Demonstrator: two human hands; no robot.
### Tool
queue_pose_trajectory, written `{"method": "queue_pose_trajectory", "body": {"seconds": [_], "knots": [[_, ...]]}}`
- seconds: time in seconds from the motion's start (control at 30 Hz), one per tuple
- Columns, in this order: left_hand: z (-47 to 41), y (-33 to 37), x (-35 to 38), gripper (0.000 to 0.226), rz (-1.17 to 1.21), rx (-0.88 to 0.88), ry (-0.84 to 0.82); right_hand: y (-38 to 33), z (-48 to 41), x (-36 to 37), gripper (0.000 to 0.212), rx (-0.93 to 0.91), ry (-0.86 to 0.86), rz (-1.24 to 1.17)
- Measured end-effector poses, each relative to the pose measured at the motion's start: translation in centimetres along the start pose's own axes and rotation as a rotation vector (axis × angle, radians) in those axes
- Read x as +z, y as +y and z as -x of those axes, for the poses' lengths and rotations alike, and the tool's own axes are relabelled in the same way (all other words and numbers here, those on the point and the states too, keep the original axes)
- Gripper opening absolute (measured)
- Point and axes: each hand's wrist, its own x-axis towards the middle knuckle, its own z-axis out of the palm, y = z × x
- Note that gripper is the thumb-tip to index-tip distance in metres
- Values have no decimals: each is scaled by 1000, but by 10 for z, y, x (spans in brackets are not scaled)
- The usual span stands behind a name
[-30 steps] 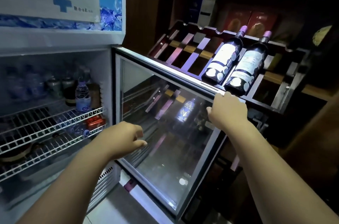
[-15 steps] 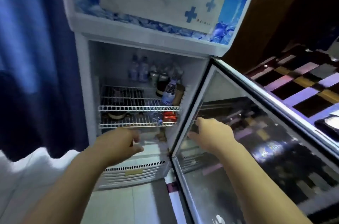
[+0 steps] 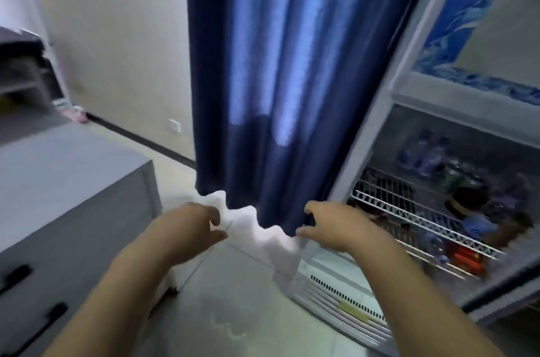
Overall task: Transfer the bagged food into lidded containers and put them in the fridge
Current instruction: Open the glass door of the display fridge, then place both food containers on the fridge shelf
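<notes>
Reaching with empty hands beside the open fridge

Hanging in mid-air at the lower middle of the view, both bare hands are held out with nothing in them. The left hand (image 3: pixel 193 228) has its grip loosely apart, fingers curled and thumb pointing right, clamped on nothing. The right hand (image 3: pixel 336 225) is likewise apart, fingers spread and bent, in front of the lower hem of a dark blue curtain (image 3: pixel 286 79); whether its fingertips touch the cloth cannot be told.

To the right stands the fridge (image 3: pixel 409 128), a white display cooler whose inside is open to view. Its top panel carries a blue icy picture. Inside, a white wire shelf (image 3: pixel 409 213) runs across, with blurred clear bottles (image 3: pixel 420 158) behind it near the back, a dark bottle with a yellow band (image 3: pixel 464 204) to the right, and something red (image 3: pixel 464 260) lower down. A vented grille (image 3: pixel 342 304) sits at the base of the cooler.

No bagged food or lidded container can be made out; the picture is smeared by motion, most of all at the right.

Below the curtain's hem a white, wavy-edged cloth (image 3: pixel 263 228) reaches the pale tiled floor (image 3: pixel 233 312). At the left is a grey cabinet (image 3: pixel 73 181) with black handles (image 3: pixel 49 318) on its front. Behind it a cream wall (image 3: pixel 117 35) runs to a dark skirting, with a small white socket (image 3: pixel 174 125) low down.
</notes>
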Motion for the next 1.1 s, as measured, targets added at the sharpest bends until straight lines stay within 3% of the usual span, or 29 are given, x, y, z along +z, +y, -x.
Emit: {"method": "queue_pose_trajectory", "body": {"seconds": [0.3, 0.5, 0.8, 1.1], "knots": [[120, -200, -67, 33, -11, -296, 171, -248, -43, -6, 54, -391, -20, -14], [217, -288, -80, 34, 60, -586, 260, -394, -42, -8, 57, -706, -80, 96], [355, -338, -60, 25, 230, -1081, 453, -550, -1, -12, 57, -1153, -90, 263], [495, -343, -27, 13, 318, -1426, 660, -668, 104, 19, 49, -1583, 16, 253]]}}
